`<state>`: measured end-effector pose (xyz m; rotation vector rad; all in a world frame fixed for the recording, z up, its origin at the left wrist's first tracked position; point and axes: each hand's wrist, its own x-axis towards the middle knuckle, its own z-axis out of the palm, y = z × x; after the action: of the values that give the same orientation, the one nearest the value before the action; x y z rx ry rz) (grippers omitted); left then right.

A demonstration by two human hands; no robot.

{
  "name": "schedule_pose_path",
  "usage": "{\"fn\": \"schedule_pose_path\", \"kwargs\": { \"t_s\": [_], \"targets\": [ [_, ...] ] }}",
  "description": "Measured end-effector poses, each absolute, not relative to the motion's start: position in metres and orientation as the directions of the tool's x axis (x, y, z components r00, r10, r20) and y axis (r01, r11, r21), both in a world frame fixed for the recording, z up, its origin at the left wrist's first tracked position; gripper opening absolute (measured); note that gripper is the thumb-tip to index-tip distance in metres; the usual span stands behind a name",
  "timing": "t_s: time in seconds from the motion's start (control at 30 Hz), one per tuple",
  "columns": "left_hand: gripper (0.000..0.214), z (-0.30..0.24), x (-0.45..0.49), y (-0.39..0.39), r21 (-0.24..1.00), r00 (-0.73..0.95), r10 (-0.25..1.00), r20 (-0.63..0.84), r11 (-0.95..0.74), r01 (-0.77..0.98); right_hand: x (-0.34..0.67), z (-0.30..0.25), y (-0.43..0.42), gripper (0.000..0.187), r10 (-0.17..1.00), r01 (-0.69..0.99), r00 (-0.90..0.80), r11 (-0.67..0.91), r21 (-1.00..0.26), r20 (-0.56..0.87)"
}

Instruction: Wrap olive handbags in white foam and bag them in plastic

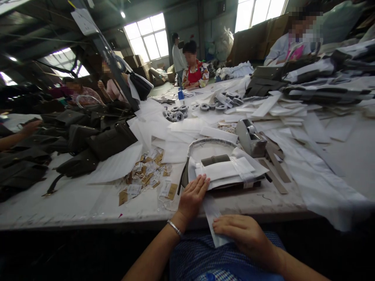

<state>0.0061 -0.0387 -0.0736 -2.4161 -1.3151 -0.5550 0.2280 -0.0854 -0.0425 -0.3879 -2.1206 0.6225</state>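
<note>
A dark olive handbag [215,159] lies on the table in front of me, largely covered by white foam sheets [224,171]. Its wrapped handle [209,141] arches away from me. My left hand [191,197] rests flat on the near left corner of the covering, fingers stretched out. From under that corner a pale strip [211,208] hangs over the table edge towards my lap. My right hand [246,236] has its fingers pressed together over the strip's lower end; its thumb is hidden.
A grey tape dispenser [251,141] stands behind the bag, with flat straps [275,171] beside it. Paper tags [146,171] lie to the left, near piled dark bags [84,136]. White sheets [310,175] cover the right side. Co-workers [195,72] sit across the table.
</note>
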Motion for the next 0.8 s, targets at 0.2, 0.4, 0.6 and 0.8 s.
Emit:
{"fn": "schedule_pose_path", "kwargs": {
  "t_s": [0.2,0.4,0.6,0.8],
  "targets": [
    [0.050,-0.076,0.014,-0.044,-0.091,0.435,0.728,0.531,-0.461,0.883,0.239,-0.005,-0.043,0.023,0.589,0.183,-0.528,0.782,-0.596,0.611],
    [0.038,-0.079,0.019,-0.053,-0.027,0.400,0.730,0.554,-0.465,0.885,0.223,0.018,0.012,0.020,0.660,0.259,-0.552,0.717,-0.647,0.510],
    [0.027,-0.082,0.016,-0.053,0.053,0.356,0.707,0.611,-0.485,0.873,0.192,0.010,0.069,0.009,0.798,0.423,-0.538,0.533,-0.733,0.271],
    [0.028,-0.089,0.014,-0.054,0.145,0.297,0.696,0.654,-0.500,0.854,0.167,-0.023,0.099,0.006,0.759,0.532,-0.628,0.579,-0.617,0.171]
  ]
}}
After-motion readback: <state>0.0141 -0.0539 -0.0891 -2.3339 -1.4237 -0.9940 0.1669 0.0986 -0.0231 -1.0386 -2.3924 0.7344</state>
